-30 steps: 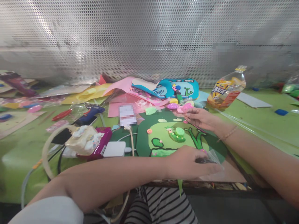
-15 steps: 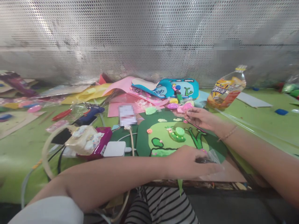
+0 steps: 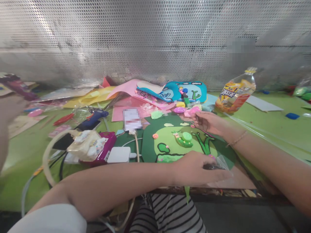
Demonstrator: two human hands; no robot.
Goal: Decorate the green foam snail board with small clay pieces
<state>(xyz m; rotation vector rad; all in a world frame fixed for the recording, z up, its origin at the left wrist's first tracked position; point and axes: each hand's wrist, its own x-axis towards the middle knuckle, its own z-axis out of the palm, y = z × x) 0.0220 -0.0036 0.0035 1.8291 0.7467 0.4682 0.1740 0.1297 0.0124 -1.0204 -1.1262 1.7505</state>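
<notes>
My left hand [image 3: 200, 169] lies over the near edge of the green craft picture, its fingers closed round a small clear plastic bag [image 3: 222, 164] with something dark inside. My right hand [image 3: 210, 123] is at the picture's upper right, fingertips pinched together; what they hold is too small to make out. A thin dark line runs beneath that hand. The green craft picture [image 3: 149, 142] carries a green clay snail [image 3: 184, 139], a black-outlined plant [image 3: 204, 144] and pale cloud shapes. Lumps of pink clay [image 3: 191, 111] lie just beyond my right fingertips.
Behind are a blue craft picture [image 3: 173, 90] and pink sheets [image 3: 123, 89]. A cut plastic bottle [image 3: 235, 92] stands at right. Left are a magenta box [image 3: 111, 145], a white charger [image 3: 119, 154], cables and a blue glue gun [image 3: 93, 118]. Another person's arm [image 3: 7, 123] reaches in at far left.
Another person's arm has come in at the left edge. My left hand stays put with the bag, and my right hand has barely moved.
</notes>
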